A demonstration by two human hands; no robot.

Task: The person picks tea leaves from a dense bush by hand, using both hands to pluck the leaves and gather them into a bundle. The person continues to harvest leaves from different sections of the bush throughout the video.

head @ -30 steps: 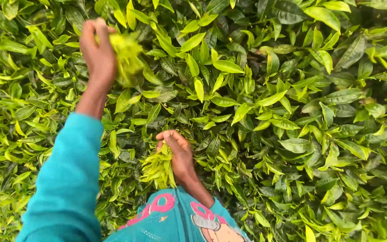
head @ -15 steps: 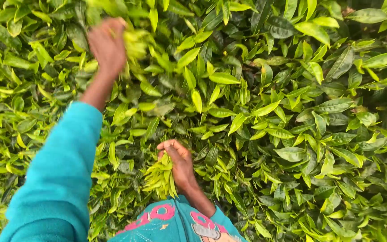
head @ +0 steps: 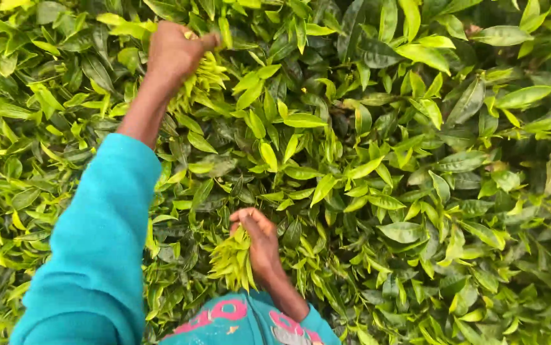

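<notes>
Fingers point(head: 250, 220) of both hands clutch plucked leaves point(head: 232, 259).

Light-green plucked leaf bunches point(head: 232, 260), point(head: 206, 80), one clutched per fist

Head view, looking straight down into a dense green bush point(head: 416, 191), leaves filling the whole frame. Left hand point(head: 174, 52) is stretched out to upper left, closed around a bunch of light green leaves point(head: 206, 80) that hangs under the fist. Teal sleeve point(head: 100, 249) covers that arm up to the forearm. Right hand point(head: 259, 241) sits low centre, close to the body, closed on a second bunch of picked leaves point(head: 232, 260), tips pointing down. Hands well apart. Teal cloth with pink shapes point(head: 237, 319) at bottom edge.
</notes>
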